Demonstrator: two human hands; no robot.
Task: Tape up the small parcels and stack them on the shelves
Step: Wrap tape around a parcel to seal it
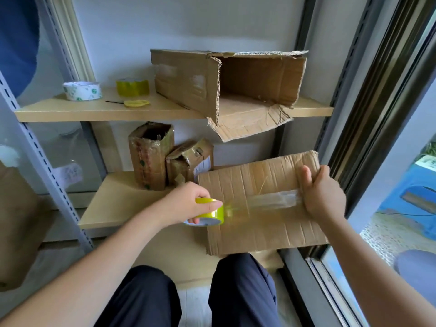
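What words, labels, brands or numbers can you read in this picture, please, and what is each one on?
No text can be read here.
White tape roll on the upper shelf: green round marks, too small to read.
Small parcel on the lower shelf: white shipping label, print blurred.
Taller parcel: printed strip with green marks, unreadable.
White label on the blue object outside the window: blurred.

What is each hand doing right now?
Left hand: grips the yellow tape roll.
Right hand: fingers curled over the flat cardboard box edge, holding it.
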